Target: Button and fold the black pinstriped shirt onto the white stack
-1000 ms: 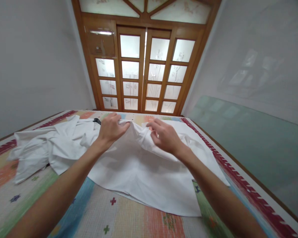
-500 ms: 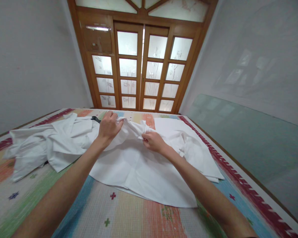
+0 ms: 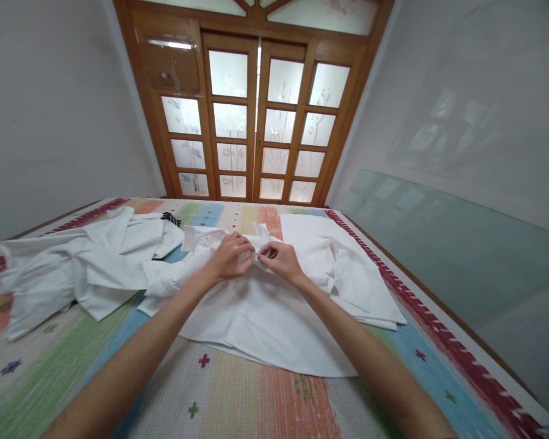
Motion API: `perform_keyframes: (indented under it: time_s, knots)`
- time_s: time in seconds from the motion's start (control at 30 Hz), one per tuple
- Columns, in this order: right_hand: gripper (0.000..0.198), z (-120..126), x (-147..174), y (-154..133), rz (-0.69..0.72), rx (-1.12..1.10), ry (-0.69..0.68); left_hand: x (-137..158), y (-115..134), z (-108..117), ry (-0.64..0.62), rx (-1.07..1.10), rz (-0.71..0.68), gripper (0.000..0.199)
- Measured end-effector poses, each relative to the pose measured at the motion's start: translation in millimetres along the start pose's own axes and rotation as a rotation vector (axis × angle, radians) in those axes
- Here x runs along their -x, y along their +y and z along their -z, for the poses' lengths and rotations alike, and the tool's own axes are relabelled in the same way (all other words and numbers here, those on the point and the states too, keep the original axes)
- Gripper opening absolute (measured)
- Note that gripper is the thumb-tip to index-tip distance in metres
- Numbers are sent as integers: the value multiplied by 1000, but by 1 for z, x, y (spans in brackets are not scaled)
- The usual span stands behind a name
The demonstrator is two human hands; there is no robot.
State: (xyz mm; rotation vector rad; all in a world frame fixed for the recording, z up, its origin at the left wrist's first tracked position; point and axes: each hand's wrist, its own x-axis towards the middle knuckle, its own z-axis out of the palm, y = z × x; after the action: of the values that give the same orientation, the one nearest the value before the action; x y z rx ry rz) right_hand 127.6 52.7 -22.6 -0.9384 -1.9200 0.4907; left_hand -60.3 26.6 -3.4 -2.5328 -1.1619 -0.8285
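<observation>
A white shirt (image 3: pixel 269 323) lies spread in front of me, its hem toward me and its upper part bunched up. Near its collar end, my left hand (image 3: pixel 233 256) pinches the fabric with closed fingers. Right beside it, my right hand (image 3: pixel 281 259) grips the cloth between thumb and fingertips. The two sets of fingertips nearly meet at the shirt's front; any button between them is too small to make out. Part of the shirt, apparently a sleeve (image 3: pixel 165 280), lies crumpled on the left.
More crumpled white clothing (image 3: pixel 105 256) lies on the left, with a dark striped piece (image 3: pixel 170 217) at its far end. Folded white cloth (image 3: pixel 366 280) lies to the right. A colourful striped cover (image 3: pixel 238 402) lies beneath. Glass-paned wooden doors (image 3: pixel 255 122) stand beyond, and a greenish panel (image 3: pixel 439 244) leans right.
My left hand has let go of the cloth farther left and moved right, closing on the shirt beside my right hand. The shirt's left part has dropped onto the cover.
</observation>
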Motion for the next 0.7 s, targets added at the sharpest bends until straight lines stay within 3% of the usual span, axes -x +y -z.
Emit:
perform_keyframes:
  time_s: [0.2, 0.5, 0.7]
  knots:
    - [33, -3, 0, 2, -50, -81, 48, 5, 7, -13, 39, -43, -14, 14]
    - [32, -14, -2, 5, -61, -120, 96, 0, 2, -31, -134, 178, 268, 17]
    - [26, -15, 2, 5, 22, 211, 117, 1, 7, -37, -158, 172, 400, 22]
